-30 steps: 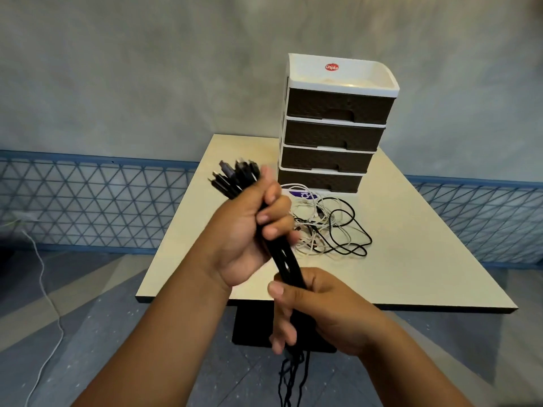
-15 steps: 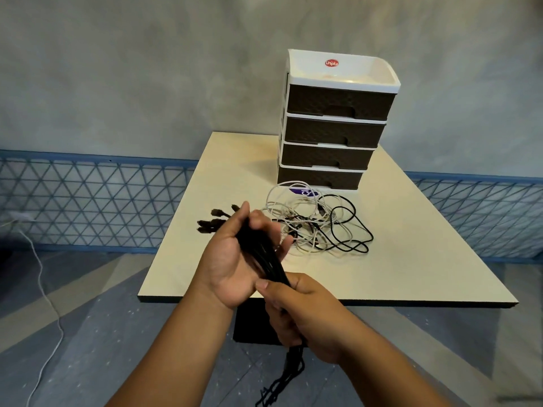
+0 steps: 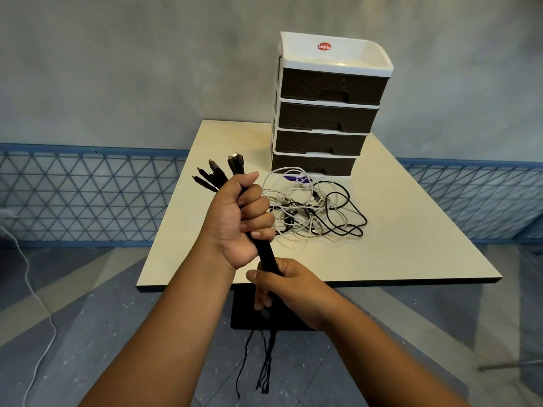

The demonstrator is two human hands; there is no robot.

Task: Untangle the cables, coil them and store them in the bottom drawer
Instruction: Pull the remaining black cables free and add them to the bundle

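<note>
Grey speckled floor [image 3: 382,362] with paler angled bands fills the foreground, and loose black cable ends dangle over it below the right hand [image 3: 289,289], whose fingers are curled tight around a bundle of black cables [image 3: 266,254] held in front of the table's near edge. Just above, the left hand [image 3: 238,218] grips the same bundle in a fist, the plugs [image 3: 219,173] fanning out past its thumb. Beyond the hands, a cream table [image 3: 411,245] with a dark edge carries a tangled heap of white and black cables [image 3: 311,210] near its middle. Behind the heap, touching its far side, stands a white drawer unit [image 3: 326,107] with four dark drawers, all closed; the bottom drawer [image 3: 313,165] sits at table level. A white cord [image 3: 38,306] trails over the floor at left. Farthest back, a blue lattice band [image 3: 88,195] runs along the foot of a mottled grey wall [image 3: 132,69]
</note>
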